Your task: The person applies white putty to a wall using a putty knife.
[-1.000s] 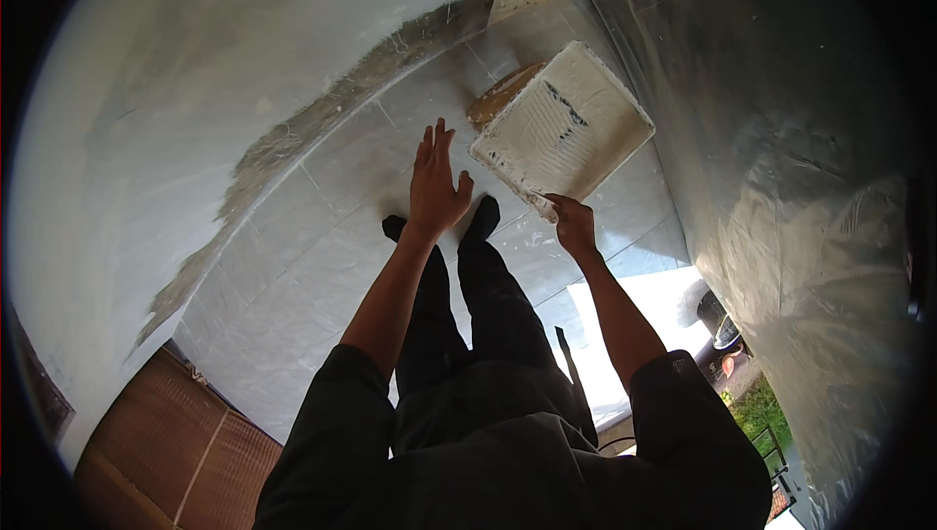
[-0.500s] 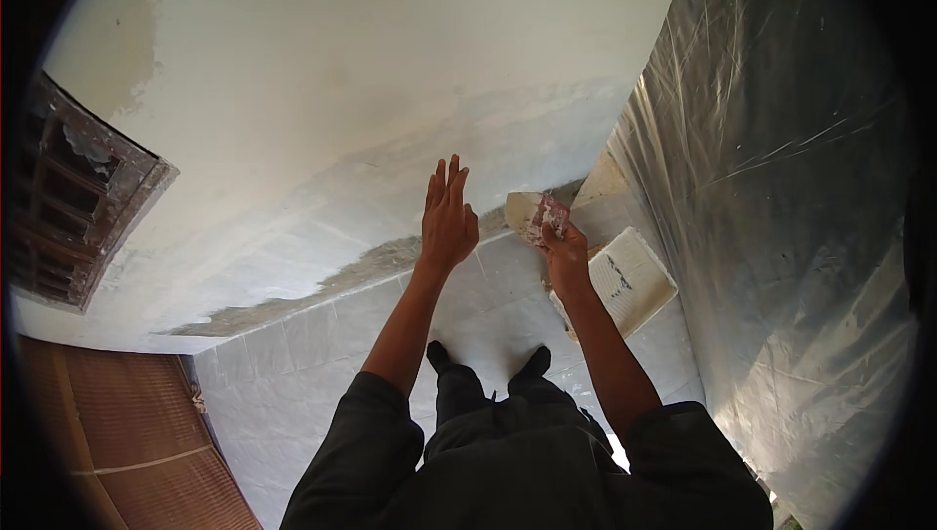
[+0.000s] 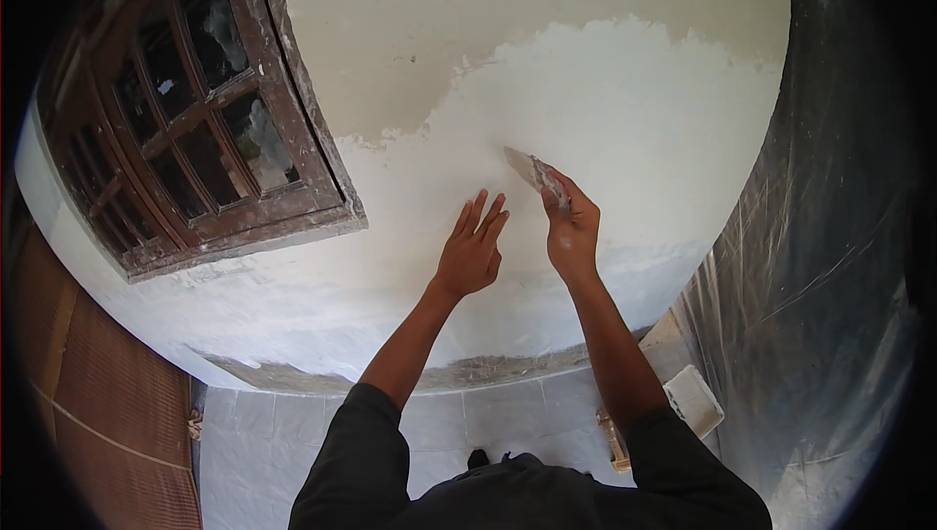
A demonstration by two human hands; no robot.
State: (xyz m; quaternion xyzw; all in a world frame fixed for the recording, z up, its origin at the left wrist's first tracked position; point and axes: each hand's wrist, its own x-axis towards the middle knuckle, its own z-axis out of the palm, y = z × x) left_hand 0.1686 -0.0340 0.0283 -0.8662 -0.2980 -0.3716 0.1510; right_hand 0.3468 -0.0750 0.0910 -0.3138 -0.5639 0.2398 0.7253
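My right hand [image 3: 574, 227] is closed round the handle of a putty knife [image 3: 524, 166], caked with whitish plaster. Its blade points up and to the left, close to the wall [image 3: 625, 120]; whether the edge touches, I cannot tell. To its left and a little lower, my left hand [image 3: 470, 252] is open, fingers spread and pointing up, with nothing in it. It is at or just off the wall face; actual contact is unclear. A broad whitish coat with a ragged upper edge covers the wall around both hands, below an older beige surface.
A brown wooden window [image 3: 210, 110] with several panes stands at upper left. Clear plastic sheeting [image 3: 791, 296] hangs on the right. A white tray [image 3: 695, 401] and a wooden piece [image 3: 615, 442] lie on the grey tiled floor [image 3: 439, 423]. A reddish-brown slatted panel [image 3: 117, 374] is at lower left.
My view has tilted up and left, showing more wall and window. The right hand has raised the putty knife up the wall, its blade now turned edge-on. The left hand's fingers have spread.
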